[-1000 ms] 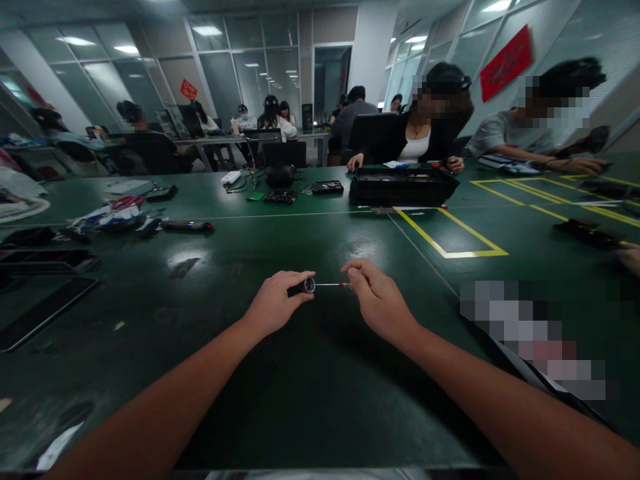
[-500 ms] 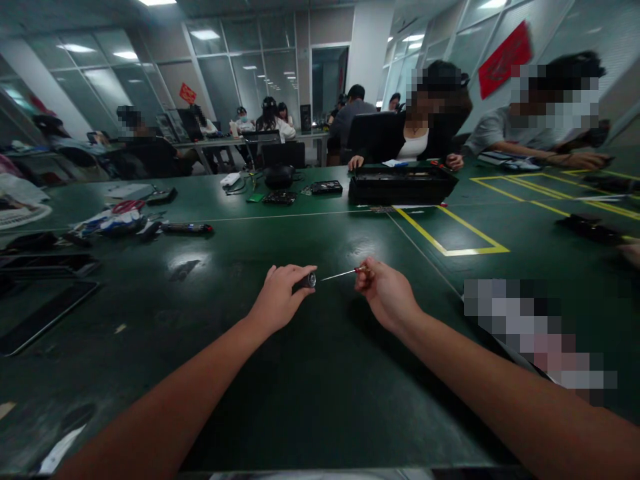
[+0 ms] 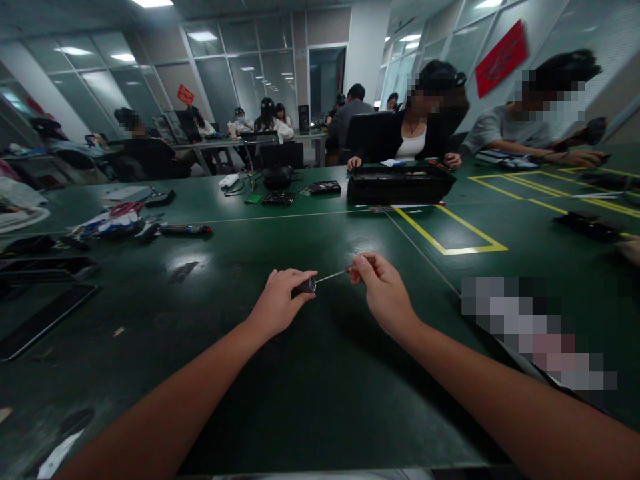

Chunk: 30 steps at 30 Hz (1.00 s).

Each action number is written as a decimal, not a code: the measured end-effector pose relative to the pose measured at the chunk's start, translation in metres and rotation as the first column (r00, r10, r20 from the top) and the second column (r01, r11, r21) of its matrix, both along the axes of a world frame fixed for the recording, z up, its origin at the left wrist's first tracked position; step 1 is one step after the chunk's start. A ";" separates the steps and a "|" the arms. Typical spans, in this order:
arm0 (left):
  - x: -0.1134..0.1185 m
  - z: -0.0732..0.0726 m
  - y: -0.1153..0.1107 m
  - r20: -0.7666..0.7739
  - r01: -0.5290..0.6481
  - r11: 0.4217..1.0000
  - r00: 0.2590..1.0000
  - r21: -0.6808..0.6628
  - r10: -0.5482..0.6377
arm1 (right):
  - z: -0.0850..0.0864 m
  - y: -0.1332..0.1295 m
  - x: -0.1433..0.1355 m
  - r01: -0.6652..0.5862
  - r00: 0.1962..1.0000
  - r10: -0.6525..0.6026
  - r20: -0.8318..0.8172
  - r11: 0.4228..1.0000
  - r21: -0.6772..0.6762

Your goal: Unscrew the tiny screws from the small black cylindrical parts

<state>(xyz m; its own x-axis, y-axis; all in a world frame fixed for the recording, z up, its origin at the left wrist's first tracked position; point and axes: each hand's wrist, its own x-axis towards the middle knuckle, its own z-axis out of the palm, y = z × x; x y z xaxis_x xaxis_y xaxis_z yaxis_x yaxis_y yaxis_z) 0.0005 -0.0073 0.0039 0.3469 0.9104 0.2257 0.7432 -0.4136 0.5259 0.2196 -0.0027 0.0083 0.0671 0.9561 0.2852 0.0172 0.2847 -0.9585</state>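
Between the thumb and fingers of my left hand [image 3: 279, 300] is a small dark cylinder [image 3: 309, 285], its round end turned to the right. My right hand [image 3: 385, 287] is closed around the handle of a screwdriver [image 3: 332, 275]. The screwdriver's thin metal shaft points left, and its tip meets the round end of the cylinder. Whether the tip sits inside the end or only touches it, I cannot tell. Most of the handle is hidden by my fingers. Both hands are held above the green table [image 3: 320, 400].
A long black housing [image 3: 400, 187] lies across the table, with a co-worker's hands at its ends. Circuit boards [image 3: 278, 199] and a black pouch [image 3: 278, 177] are left of it. A dark tube [image 3: 186, 230] and a flat black panel [image 3: 47, 323] lie at left.
My right hand has shifted slightly left and turned, bringing the screwdriver tip from just short of the cylinder to its end. My left hand has barely moved.
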 end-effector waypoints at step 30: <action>0.003 0.000 0.001 0.002 0.016 1.000 1.000 -0.020 -0.016 | 0.002 -0.007 0.003 -0.031 0.967 -0.010 0.253 0.988 0.154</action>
